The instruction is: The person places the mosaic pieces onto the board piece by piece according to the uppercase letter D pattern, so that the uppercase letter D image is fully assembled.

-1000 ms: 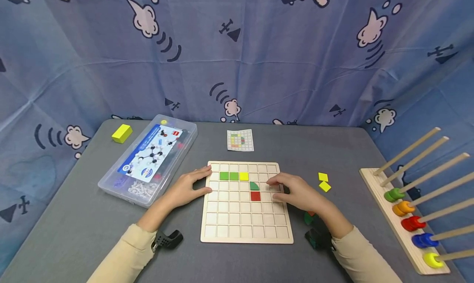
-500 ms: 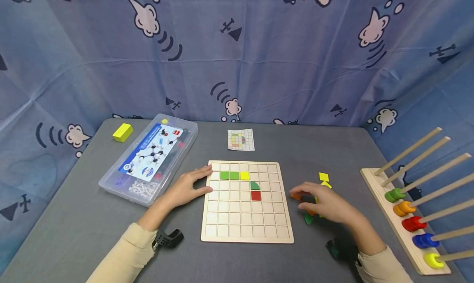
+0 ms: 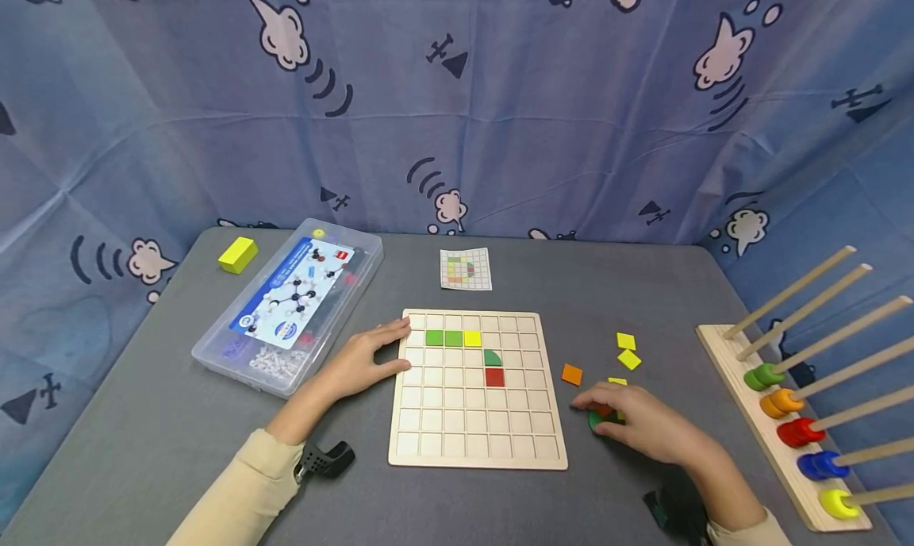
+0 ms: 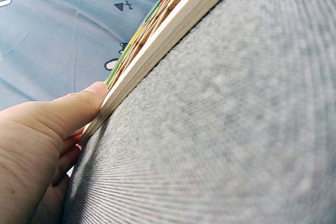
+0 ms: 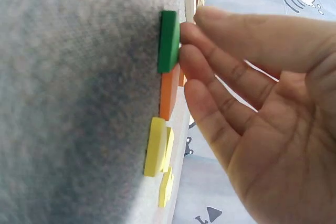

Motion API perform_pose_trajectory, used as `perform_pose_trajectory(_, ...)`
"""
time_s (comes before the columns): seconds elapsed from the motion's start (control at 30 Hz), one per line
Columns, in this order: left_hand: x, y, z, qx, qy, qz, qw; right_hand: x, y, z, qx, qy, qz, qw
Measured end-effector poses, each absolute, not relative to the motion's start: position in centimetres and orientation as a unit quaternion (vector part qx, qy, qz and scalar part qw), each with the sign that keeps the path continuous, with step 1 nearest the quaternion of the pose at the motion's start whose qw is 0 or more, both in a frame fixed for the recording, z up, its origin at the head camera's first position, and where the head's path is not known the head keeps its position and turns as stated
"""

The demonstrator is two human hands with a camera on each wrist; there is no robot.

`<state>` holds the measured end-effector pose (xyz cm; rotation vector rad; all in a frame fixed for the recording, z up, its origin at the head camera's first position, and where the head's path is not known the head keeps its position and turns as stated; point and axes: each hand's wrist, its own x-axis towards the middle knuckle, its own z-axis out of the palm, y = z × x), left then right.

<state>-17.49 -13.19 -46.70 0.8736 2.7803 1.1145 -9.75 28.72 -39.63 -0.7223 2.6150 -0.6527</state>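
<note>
A wooden grid board lies mid-table, bearing two light-green squares, a yellow square, a dark-green quarter-round tile and a red square. Along its left edge rests my left hand, thumb and fingertips touching the wood, as the left wrist view also shows at the thumb. My right hand hovers over loose tiles right of the board. The right wrist view has its relaxed fingers right beside a green tile, with an orange tile and a yellow tile alongside.
Off the board's right side lie an orange square and yellow squares. A pattern card sits behind the board. Leftward are a plastic case and a yellow block; a peg rack stands at right.
My right hand has moved off the board, right and toward me, to the loose tiles. An orange square now lies apart from them. The left hand has stayed put.
</note>
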Motion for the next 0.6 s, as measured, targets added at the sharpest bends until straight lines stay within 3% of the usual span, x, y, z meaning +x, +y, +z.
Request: perform_pose_trajectory(0.6, -17.52, -13.15, -46.53, 0.280, 0.887, 0.366, 0.021, -9.61, 28.65, -39.88, -0.272, 0.935, -0.184, 0.133)
